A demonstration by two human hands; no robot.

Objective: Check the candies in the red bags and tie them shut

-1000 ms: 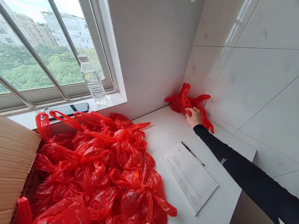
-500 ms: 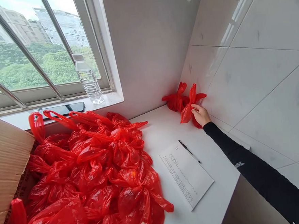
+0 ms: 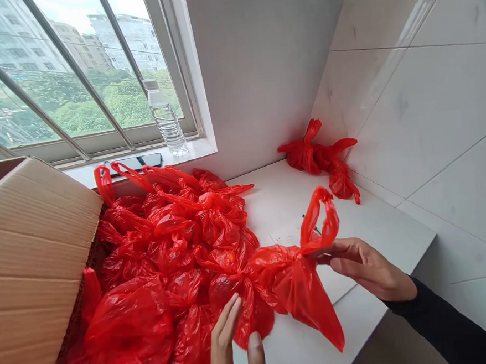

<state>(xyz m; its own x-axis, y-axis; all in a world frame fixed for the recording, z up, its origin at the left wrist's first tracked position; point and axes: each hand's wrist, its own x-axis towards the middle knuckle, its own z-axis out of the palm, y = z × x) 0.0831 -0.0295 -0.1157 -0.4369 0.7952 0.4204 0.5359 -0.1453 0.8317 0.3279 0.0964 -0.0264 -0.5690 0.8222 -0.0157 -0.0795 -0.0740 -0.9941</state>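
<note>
Item one: we list a knotted red bag (image 3: pixel 304 294), held above the worktop (image 3: pixel 269 202) toward its near edge, just right of a heap of red bags (image 3: pixel 139 311). One tied loop stands up from the knot, another end reaches leftward against the heap in our view, and the body hangs below; its long axis runs from the upright loop down to a pointed corner, leaning slightly right at the foot. Item two: the right hand (image 3: pixel 372 270), its grip closed at the knotted neck from the right side, so the bag's bulk lies left of and below those fingers. Item three: the left hand (image 3: pixel 222 350), its grip empty, thumb and fingers spread; the bag lies up and to its right, a gap between. The right hand is the nearer, being in contact; whether the left fingertips brush the heap we cannot tell. Surrounding pieces: a cardboard box (image 3: pixel 30 235) along the heap's left; written paper (image 3: pixel 336 283) and a pen (image 3: pixel 318 231), both largely hidden behind item one; further red bags (image 3: pixel 305 155) in the far corner; on the sill (image 3: pixel 202 147), a clear bottle (image 3: pixel 170 126), upright, and a dark phone (image 3: pixel 150 160), flat.
</note>
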